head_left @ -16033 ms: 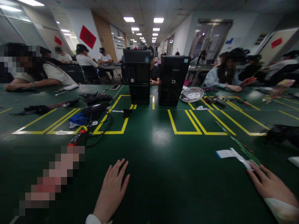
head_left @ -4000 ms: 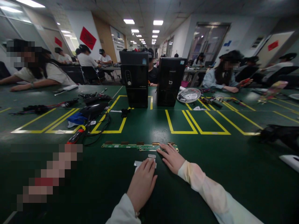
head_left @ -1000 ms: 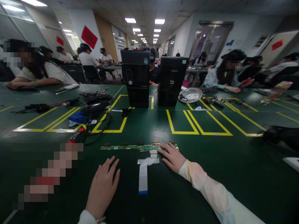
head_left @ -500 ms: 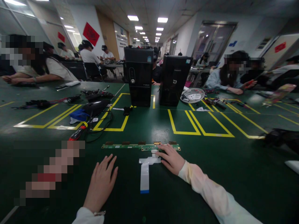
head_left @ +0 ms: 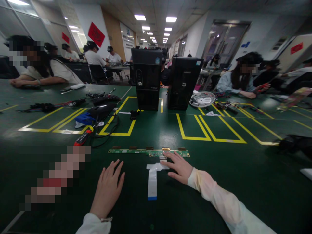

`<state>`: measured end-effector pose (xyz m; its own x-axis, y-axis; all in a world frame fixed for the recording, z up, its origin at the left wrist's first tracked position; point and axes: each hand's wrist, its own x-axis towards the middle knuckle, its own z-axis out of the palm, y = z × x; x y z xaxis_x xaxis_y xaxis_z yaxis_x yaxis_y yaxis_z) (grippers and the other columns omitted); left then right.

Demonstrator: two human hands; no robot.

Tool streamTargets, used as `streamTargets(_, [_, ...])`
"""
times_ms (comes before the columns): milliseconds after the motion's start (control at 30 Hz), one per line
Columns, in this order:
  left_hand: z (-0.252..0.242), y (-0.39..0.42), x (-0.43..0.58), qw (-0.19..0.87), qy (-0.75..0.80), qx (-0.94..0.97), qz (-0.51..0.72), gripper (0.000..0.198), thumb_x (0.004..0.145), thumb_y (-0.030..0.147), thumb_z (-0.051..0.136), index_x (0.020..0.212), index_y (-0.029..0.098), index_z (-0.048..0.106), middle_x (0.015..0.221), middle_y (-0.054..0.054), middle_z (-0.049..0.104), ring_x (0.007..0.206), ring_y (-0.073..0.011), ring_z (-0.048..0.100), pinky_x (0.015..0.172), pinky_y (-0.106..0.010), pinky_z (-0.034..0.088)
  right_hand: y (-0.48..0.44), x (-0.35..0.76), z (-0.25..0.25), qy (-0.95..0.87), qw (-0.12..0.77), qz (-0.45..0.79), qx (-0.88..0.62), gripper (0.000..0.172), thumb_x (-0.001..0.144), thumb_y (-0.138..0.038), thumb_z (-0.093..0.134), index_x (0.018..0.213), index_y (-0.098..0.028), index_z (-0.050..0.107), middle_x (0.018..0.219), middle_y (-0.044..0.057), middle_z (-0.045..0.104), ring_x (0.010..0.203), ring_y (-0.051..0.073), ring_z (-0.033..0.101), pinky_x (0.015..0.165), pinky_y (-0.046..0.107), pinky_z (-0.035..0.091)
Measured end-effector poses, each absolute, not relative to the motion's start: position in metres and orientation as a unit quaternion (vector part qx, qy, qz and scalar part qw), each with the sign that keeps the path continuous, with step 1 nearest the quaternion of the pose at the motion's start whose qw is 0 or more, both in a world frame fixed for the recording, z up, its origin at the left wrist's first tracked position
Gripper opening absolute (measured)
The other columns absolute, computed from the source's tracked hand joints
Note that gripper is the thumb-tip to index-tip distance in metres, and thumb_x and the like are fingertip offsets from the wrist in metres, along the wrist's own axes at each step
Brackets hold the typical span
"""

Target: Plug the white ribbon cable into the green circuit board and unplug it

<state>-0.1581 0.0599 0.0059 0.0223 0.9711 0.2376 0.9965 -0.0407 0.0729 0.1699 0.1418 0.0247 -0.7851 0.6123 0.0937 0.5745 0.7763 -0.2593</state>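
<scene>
A long, narrow green circuit board lies crosswise on the dark green table. From its connector a folded white flat ribbon cable runs toward me, ending in a blue tip. My right hand is open beside the connector, its fingers spread over the board's right part and the top of the cable. Whether the fingertips press on them I cannot tell. To the left of the cable, my left hand rests open and flat on the table, fingers extended, apart from both board and cable.
Two black computer towers stand at the back. A white basket is to their right. A red-and-black tool handle, a blue-and-white item and black cables lie on the left. Yellow tape marks the table. Other people sit around.
The whole view has shifted slightly, moving things a little to the right in the picture. Both hands, the board and the cable keep nearly the same places relative to each other.
</scene>
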Motion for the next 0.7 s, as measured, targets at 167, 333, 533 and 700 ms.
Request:
streamTargets(167, [0.007, 0.06, -0.157, 0.064, -0.688, -0.714, -0.114, 0.051, 0.094, 0.037, 0.028, 0.134, 0.014, 0.047, 0.14, -0.014, 0.047, 0.132, -0.0295, 0.039, 0.107, -0.051, 0.031, 0.128, 0.178, 0.029, -0.933, 0.061, 0.106, -0.337, 0.06, 0.09, -0.058, 0.04, 0.142, -0.028, 0.036, 0.151, 0.011, 0.024, 0.139, 0.029, 0.021, 0.111, 0.056, 0.015])
streamTargets(333, [0.007, 0.059, -0.156, 0.071, -0.687, -0.712, -0.123, 0.05, 0.093, 0.037, 0.029, 0.133, 0.013, 0.048, 0.139, -0.014, 0.048, 0.131, -0.0295, 0.041, 0.107, -0.051, 0.031, 0.107, 0.204, 0.023, -0.921, 0.056, 0.091, -0.375, 0.062, 0.089, -0.058, 0.041, 0.144, -0.03, 0.033, 0.15, 0.011, 0.025, 0.137, 0.03, 0.024, 0.109, 0.058, 0.022])
streamTargets(533, [0.005, 0.059, -0.156, 0.058, -0.69, -0.71, -0.129, 0.051, 0.093, 0.039, 0.029, 0.135, 0.015, 0.047, 0.14, -0.014, 0.048, 0.132, -0.0293, 0.04, 0.106, -0.052, 0.032, 0.075, 0.263, 0.007, -0.882, 0.063, 0.038, -0.465, 0.061, 0.089, -0.055, 0.044, 0.145, -0.033, 0.03, 0.151, 0.008, 0.023, 0.135, 0.03, 0.029, 0.107, 0.056, 0.029])
streamTargets(700, [0.004, 0.061, -0.159, 0.052, -0.688, -0.714, -0.117, 0.053, 0.093, 0.039, 0.028, 0.134, 0.013, 0.047, 0.141, -0.015, 0.045, 0.132, -0.0311, 0.038, 0.106, -0.054, 0.032, 0.045, 0.317, -0.004, -0.817, 0.058, 0.003, -0.573, 0.058, 0.09, -0.057, 0.035, 0.144, -0.034, 0.032, 0.149, 0.007, 0.028, 0.132, 0.03, 0.035, 0.104, 0.056, 0.035])
